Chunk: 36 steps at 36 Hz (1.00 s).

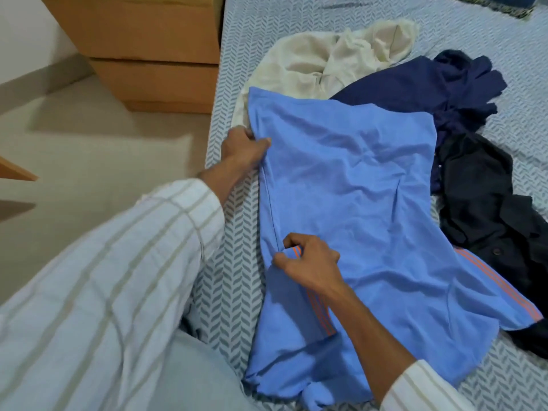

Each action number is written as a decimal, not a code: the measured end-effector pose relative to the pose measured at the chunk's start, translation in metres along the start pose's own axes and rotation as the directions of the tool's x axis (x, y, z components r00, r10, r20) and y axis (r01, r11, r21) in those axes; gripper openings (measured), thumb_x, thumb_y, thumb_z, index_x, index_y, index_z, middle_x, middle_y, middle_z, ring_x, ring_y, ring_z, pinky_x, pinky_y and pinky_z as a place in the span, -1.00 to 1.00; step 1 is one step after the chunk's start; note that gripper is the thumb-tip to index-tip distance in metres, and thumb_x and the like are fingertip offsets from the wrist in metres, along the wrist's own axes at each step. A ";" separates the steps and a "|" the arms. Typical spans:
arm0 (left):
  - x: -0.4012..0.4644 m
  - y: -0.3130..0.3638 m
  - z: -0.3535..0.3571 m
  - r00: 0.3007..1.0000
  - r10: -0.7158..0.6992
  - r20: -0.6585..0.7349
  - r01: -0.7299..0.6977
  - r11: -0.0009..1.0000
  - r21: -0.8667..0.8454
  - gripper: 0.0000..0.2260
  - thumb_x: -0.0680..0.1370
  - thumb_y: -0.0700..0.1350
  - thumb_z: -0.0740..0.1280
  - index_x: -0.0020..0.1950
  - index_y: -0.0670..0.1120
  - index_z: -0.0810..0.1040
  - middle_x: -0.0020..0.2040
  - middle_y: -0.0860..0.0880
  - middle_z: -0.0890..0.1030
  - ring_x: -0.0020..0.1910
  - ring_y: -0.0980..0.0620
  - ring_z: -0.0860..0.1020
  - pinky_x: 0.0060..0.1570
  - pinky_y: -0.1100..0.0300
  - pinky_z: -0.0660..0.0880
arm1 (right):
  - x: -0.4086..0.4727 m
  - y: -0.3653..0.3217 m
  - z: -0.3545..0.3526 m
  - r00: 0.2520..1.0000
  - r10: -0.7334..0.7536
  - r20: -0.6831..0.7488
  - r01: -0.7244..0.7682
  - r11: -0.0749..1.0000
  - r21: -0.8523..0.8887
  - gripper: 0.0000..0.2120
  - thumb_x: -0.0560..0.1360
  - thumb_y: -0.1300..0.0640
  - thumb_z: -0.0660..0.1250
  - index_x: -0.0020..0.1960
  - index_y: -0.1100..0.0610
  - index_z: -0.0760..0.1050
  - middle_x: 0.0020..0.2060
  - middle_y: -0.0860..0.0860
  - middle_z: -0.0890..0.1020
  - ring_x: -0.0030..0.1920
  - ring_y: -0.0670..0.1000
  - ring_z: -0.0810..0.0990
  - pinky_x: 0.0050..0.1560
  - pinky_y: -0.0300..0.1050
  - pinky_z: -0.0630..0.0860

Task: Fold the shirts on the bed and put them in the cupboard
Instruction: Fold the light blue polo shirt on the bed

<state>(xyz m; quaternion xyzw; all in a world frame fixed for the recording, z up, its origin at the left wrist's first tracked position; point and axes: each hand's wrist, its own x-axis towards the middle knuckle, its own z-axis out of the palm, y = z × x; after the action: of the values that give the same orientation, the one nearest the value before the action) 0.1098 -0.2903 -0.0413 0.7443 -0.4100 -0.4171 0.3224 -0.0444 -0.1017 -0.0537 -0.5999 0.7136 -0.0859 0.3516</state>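
Four garments lay on the patterned bed: one light blue shirt with orange stripes spread at the centre, one cream shirt bunched at twelve o'clock from it, one navy shirt at one o'clock, and one black shirt at three o'clock. The left hand gripped the blue shirt's edge at nine o'clock, while the right hand pinched a fold of it near a striped sleeve, at seven o'clock. One wooden two-drawer cabinet stood at eleven o'clock beside the bed.
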 end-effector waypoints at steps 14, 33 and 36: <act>0.054 0.053 0.008 0.979 0.092 -0.182 -0.072 0.991 0.112 -0.74 0.32 0.11 0.44 -0.39 -0.06 0.54 -0.22 -0.09 0.69 -0.12 -0.06 0.69 -0.24 0.12 0.53 | -0.004 0.008 -0.011 0.998 0.052 0.043 -0.062 0.949 0.309 -0.68 0.32 -0.25 0.47 -0.22 0.01 0.62 -0.40 -0.13 0.58 -0.25 -0.17 0.52 0.00 -0.01 0.54; 0.032 0.060 0.093 0.855 0.279 0.436 -0.416 0.873 0.256 -0.65 0.65 0.01 0.23 -0.30 -0.06 0.32 -0.35 0.10 0.30 -0.29 0.08 0.36 -0.22 0.18 0.31 | -0.017 0.093 -0.028 0.947 0.315 -0.069 -0.222 0.792 0.568 -0.62 0.26 -0.12 0.47 -0.27 0.22 0.57 -0.47 0.04 0.51 -0.39 -0.04 0.45 -0.34 0.04 0.48; 0.031 0.058 0.087 0.835 0.309 0.456 -0.435 0.878 0.202 -0.74 0.65 -0.06 0.24 -0.24 0.03 0.34 -0.29 0.12 0.31 -0.29 0.16 0.33 -0.10 0.19 0.27 | -0.015 0.096 -0.028 0.947 0.313 -0.073 -0.212 0.778 0.591 -0.61 0.24 -0.12 0.47 -0.28 0.23 0.57 -0.46 0.15 0.53 -0.39 -0.04 0.47 -0.35 -0.01 0.47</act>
<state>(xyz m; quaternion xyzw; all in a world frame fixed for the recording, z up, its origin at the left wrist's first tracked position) 0.0227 -0.3561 -0.0440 0.5844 -0.6644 -0.4257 0.1893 -0.1371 -0.0706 -0.0792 -0.3502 0.7576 -0.2973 0.4637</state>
